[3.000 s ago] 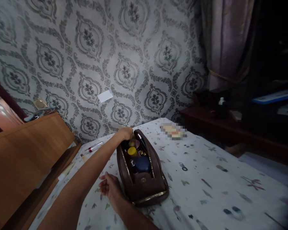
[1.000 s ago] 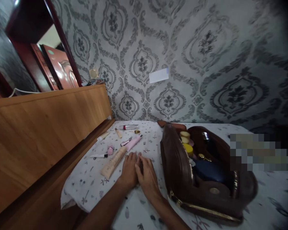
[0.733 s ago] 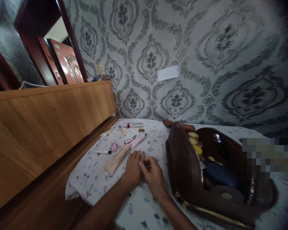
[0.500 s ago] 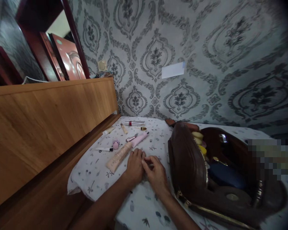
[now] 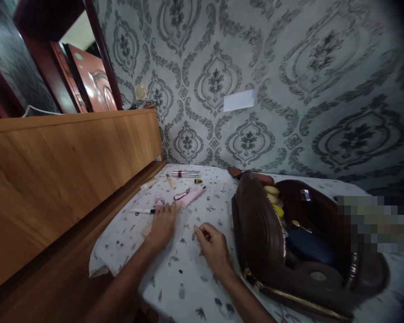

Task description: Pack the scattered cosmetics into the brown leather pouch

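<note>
My left hand (image 5: 164, 224) lies palm down over the beige squeeze tube (image 5: 147, 231), its fingers stretched out and hiding most of it. Close to those fingertips are a small pink bottle (image 5: 159, 200) and a white pen with a black end (image 5: 142, 211). Just beyond lies a pink tube (image 5: 192, 196) beside a small pinkish metallic item (image 5: 182, 194). My right hand (image 5: 215, 249) rests on the patterned cloth with its fingers curled in and thumb close to the index finger; nothing shows in it. To its right stands an open brown bag (image 5: 259, 224).
Farther back lie a silver tube with a red band (image 5: 186, 173), a small gold-and-dark item (image 5: 198, 181), a small beige tube (image 5: 171, 181) and a pale tube (image 5: 149, 184). A dark blue case (image 5: 311, 246) sits inside the bag. A wooden panel (image 5: 74, 157) borders the left side.
My left hand has moved left, away from my right hand and onto the beige squeeze tube. My right hand stays in about the same place, fingers curled. The view has shifted slightly.
</note>
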Motion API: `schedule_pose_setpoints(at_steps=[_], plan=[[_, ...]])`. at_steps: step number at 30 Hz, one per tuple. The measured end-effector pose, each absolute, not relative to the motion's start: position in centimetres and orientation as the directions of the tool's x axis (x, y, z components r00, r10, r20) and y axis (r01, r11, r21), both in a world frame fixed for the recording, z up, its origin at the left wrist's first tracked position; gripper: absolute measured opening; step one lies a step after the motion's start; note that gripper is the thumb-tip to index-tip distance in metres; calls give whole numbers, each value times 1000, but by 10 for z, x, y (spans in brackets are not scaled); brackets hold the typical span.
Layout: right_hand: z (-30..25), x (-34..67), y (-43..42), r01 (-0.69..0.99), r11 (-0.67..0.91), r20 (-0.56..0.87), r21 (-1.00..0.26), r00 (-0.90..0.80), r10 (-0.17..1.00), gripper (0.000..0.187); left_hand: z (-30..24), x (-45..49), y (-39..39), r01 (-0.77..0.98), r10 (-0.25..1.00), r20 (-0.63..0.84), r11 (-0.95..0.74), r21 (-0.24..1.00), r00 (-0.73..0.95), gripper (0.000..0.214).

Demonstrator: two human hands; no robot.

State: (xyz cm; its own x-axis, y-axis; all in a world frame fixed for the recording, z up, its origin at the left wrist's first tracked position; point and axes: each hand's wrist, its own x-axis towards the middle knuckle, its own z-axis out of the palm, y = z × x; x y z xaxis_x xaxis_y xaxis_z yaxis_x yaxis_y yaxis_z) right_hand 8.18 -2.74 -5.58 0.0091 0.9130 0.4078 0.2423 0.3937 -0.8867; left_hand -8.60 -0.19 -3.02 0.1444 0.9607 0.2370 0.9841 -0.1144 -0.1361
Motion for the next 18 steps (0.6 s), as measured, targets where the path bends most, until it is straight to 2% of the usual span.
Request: schedule_pose_setpoints(at_steps=[6,10,13,18], plan=[[-56,82,-27,262,362,373,-895,-8,928,36,-7,-116,-9,972,972,60,-224,-74,229,52],[-58,80,-26,286,373,385,-883,-15,923,36,10,-111,0,948,948,-27,-316,21,317,37],[-60,80,-25,292,361,375,-886,-10,927,35,12,-89,20,945,947,5,-322,64,322,35],[-60,82,-25,305,352,365,-885,-15,931,34,-3,-47,55,984,981,79,-178,30,175,39]])
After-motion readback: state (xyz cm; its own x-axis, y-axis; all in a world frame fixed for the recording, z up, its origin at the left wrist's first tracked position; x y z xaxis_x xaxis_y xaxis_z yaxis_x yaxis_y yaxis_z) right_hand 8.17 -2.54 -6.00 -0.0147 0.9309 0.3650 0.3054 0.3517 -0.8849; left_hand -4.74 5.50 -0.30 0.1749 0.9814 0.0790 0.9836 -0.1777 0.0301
